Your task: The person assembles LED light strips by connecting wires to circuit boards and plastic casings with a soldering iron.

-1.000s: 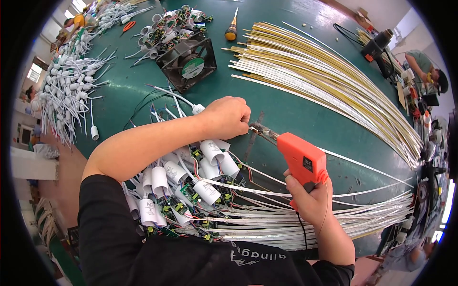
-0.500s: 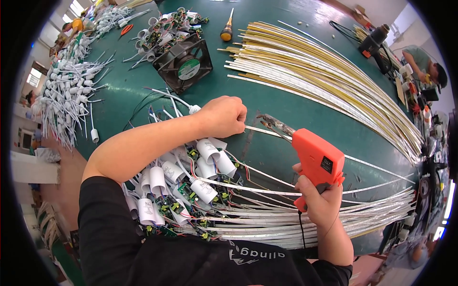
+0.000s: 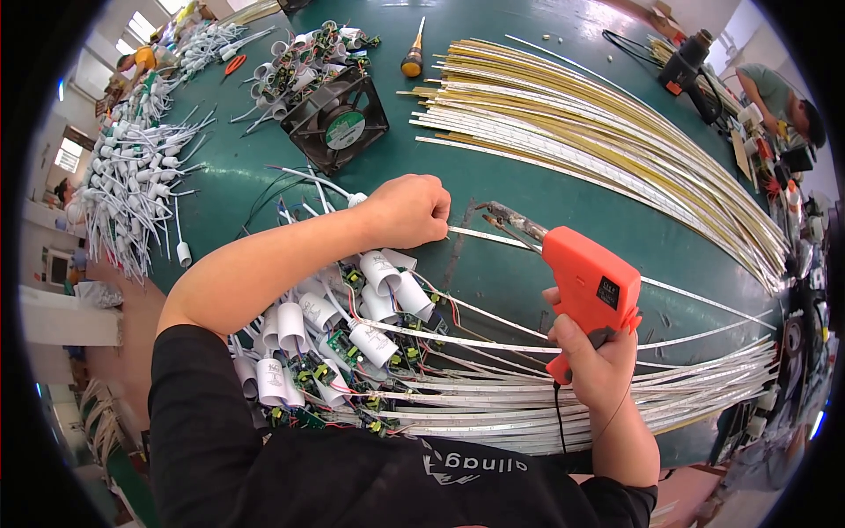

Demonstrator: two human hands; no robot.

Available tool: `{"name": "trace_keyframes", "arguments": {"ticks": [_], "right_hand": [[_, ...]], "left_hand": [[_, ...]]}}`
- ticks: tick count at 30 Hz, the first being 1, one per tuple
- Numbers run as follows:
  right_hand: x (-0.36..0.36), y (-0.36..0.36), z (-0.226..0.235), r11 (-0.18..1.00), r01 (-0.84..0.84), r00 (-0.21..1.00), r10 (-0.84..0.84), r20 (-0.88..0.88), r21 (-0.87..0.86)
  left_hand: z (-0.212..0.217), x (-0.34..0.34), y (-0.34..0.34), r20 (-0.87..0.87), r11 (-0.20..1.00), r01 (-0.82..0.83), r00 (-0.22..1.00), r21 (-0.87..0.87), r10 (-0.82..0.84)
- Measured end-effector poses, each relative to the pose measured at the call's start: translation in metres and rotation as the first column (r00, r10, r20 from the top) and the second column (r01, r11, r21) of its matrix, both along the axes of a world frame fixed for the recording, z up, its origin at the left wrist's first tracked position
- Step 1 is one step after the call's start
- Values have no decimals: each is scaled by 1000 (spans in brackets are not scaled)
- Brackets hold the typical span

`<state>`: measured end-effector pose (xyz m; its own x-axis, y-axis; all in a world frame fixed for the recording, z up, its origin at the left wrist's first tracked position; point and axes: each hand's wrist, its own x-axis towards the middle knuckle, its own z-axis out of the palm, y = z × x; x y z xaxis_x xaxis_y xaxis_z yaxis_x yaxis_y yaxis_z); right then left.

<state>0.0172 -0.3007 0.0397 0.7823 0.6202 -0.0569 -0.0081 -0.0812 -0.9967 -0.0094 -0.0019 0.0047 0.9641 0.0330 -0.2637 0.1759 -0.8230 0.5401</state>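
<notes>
My left hand (image 3: 409, 211) is closed in a pinch at the end of a thin white LED strip (image 3: 482, 234). Its fingers hide whatever else they may hold. In my right hand (image 3: 598, 365) is a red soldering gun (image 3: 583, 268), gripped by its handle. The gun's dark, worn tip (image 3: 487, 209) hangs just above the strip, a short way right of my left fingers. Beneath my left forearm lie white cylindrical housings (image 3: 376, 345) with green circuit boards (image 3: 350, 354) and thin wires. Several wired LED strips (image 3: 528, 393) run from them to the right.
A black fan (image 3: 339, 123) stands beyond my left hand, beside more boards and housings (image 3: 308, 66). A screwdriver (image 3: 412, 60) lies near yellow and white strips (image 3: 563, 123). Corded white sockets (image 3: 132, 167) cover the left side; a heat gun (image 3: 688, 63) is far right. Other people (image 3: 770, 97) sit farther off.
My hands hold nearly the same pose. The soldering gun has shifted very slightly to the right, and the whole view has moved a little.
</notes>
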Motion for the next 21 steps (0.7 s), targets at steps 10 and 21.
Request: {"name": "trace_keyframes", "arguments": {"ticks": [10, 21], "right_hand": [[-4, 0, 4, 1000, 28, 998, -28, -49, 11], [-2, -2, 8, 999, 16, 994, -12, -112, 33]], "left_hand": [[-3, -3, 0, 148, 999, 36, 988, 18, -38], [26, -12, 11, 14, 925, 372, 927, 70, -374]]}}
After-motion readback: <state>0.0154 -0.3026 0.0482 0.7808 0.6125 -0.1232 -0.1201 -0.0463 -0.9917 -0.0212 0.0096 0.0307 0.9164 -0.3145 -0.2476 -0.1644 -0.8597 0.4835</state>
